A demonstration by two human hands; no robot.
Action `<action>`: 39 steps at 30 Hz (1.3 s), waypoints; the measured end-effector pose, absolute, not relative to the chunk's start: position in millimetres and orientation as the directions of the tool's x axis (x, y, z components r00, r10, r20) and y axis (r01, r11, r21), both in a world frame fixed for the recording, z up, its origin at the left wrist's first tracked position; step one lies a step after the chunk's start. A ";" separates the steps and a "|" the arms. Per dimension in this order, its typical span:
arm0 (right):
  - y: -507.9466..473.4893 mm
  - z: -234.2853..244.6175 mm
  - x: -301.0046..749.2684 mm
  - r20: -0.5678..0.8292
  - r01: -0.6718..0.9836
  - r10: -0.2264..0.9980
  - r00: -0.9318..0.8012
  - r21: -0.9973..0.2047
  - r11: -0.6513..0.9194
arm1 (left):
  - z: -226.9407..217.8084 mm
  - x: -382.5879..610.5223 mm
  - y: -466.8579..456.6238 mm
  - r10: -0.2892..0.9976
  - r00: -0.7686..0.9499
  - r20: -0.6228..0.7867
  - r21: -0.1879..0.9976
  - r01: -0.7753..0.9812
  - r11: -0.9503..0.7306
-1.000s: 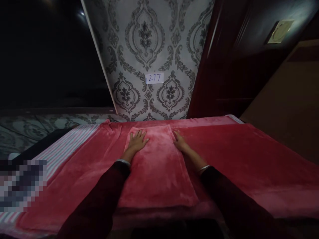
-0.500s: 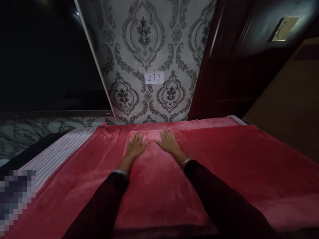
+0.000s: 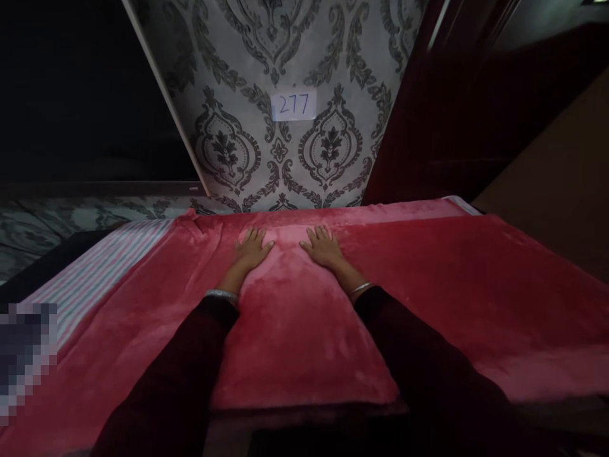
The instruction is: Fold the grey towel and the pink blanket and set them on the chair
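Pink plush covers the pillow [image 3: 297, 330], which lies lengthwise on a matching blanket [image 3: 476, 285] spread over the bed. Both hands rest flat on its far end, fingers spread and gripping nothing: the left hand [image 3: 251, 249] near one corner, the right hand [image 3: 323, 246] just beside it (a bangle on each wrist). A paper label [image 3: 294, 105] on the patterned wallpaper [image 3: 228, 146] reads "277". Striped sheet [image 3: 95, 279] shows at the left.

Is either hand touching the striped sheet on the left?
No, the left hand and the right hand both lie flat on the red pillow, apart from the striped sheet.
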State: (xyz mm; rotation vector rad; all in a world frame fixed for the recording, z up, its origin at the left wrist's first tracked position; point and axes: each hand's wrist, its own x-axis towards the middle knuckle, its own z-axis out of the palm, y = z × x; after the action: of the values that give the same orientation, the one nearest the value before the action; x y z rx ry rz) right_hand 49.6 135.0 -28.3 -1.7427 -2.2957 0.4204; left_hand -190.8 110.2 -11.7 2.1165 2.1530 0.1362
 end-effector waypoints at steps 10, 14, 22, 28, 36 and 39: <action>103.5 -4.9 83.0 -0.079 0.860 0.933 -0.352 -0.420 0.289 | 28.8 -185.6 79.2 0.994 0.039 -0.101 0.148 0.989 -0.024; 46.0 -13.9 78.6 0.069 0.807 0.874 -0.481 -0.356 0.472 | 21.5 -167.7 18.2 0.971 0.231 -0.064 0.115 0.968 -0.222; -1.6 -36.9 108.0 0.072 0.829 0.867 -0.493 -0.264 0.493 | -12.3 -152.6 -41.3 0.959 0.282 -0.007 0.016 0.959 -0.282; -20.5 -41.1 148.9 0.038 0.876 0.920 -0.390 -0.291 0.384 | -4.8 -152.3 -33.7 0.960 0.279 -0.031 0.024 0.960 -0.279; -69.4 -55.0 189.7 0.072 0.825 0.946 -0.316 -0.471 0.312 | 8.4 -162.7 -73.4 0.945 0.303 -0.127 0.146 0.948 -0.284; -92.9 -59.0 195.8 0.172 0.735 0.942 -0.290 -0.590 0.334 | 0.4 -168.2 -114.3 0.931 0.359 -0.071 0.219 0.916 -0.336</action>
State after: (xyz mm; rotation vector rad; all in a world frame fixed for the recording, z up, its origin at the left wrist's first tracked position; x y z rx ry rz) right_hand 195.8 -92.9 -59.0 -1.4677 -2.1119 0.5553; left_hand -168.2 -114.3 0.4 2.3991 1.6605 0.0970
